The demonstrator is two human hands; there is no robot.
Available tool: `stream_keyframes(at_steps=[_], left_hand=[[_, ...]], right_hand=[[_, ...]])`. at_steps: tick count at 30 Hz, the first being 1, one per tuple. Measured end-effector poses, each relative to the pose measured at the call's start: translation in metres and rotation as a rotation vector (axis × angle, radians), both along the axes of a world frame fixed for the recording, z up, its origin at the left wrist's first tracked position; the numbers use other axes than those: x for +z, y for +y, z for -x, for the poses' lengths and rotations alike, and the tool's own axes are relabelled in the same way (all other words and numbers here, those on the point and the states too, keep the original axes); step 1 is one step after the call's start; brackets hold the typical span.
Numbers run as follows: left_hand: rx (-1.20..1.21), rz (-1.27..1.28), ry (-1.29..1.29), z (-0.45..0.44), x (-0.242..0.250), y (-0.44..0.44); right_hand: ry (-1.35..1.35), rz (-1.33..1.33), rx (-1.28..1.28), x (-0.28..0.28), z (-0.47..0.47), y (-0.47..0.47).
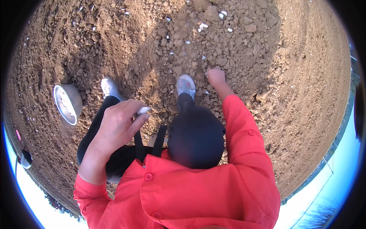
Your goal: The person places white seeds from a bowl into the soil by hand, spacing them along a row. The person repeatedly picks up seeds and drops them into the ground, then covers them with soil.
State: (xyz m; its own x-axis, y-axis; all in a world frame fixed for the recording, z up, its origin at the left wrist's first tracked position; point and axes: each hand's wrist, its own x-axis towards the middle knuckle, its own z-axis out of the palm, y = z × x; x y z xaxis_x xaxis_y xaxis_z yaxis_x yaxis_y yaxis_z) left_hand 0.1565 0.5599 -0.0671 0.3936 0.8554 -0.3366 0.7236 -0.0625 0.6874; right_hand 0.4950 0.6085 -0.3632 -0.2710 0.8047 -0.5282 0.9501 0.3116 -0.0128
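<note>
In my left hand (114, 124), raised over my left leg, a white garlic clove (143, 110) is pinched between thumb and fingers; more may be hidden in the palm. My right hand (216, 76) reaches down to the crumbly brown soil (243, 60), just right of my right shoe. Its fingers are curled, and a small pale bit shows by the fingertips, too small to tell whether it is gripped. Around it lie loose white cloves, among them one clove (203, 57) just ahead and another clove (206, 92) nearer my knee. Farther ahead rests a small cluster of cloves (203, 25).
A metal bowl (75, 98) with white contents sits tilted on the soil at left. My left shoe (110, 87) and right shoe (186, 84) stand on the ground between bowl and right hand. Clods (211, 13) lie ahead. A dark-and-white object (25, 159) is at the far left.
</note>
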Motion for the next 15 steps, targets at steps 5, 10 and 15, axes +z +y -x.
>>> stream_keyframes(at_steps=[5,10,15], left_hand=[[0.026,0.019,-0.004,-0.005,-0.003,0.002],[0.017,0.034,0.011,-0.009,-0.005,0.006],[-0.017,0.068,0.020,-0.011,-0.005,0.010]], right_hand=[[-0.080,0.132,0.068,-0.001,0.011,0.017],[-0.003,0.088,-0.097,-0.013,-0.001,0.010],[0.010,0.082,-0.091,-0.003,0.001,0.005]])
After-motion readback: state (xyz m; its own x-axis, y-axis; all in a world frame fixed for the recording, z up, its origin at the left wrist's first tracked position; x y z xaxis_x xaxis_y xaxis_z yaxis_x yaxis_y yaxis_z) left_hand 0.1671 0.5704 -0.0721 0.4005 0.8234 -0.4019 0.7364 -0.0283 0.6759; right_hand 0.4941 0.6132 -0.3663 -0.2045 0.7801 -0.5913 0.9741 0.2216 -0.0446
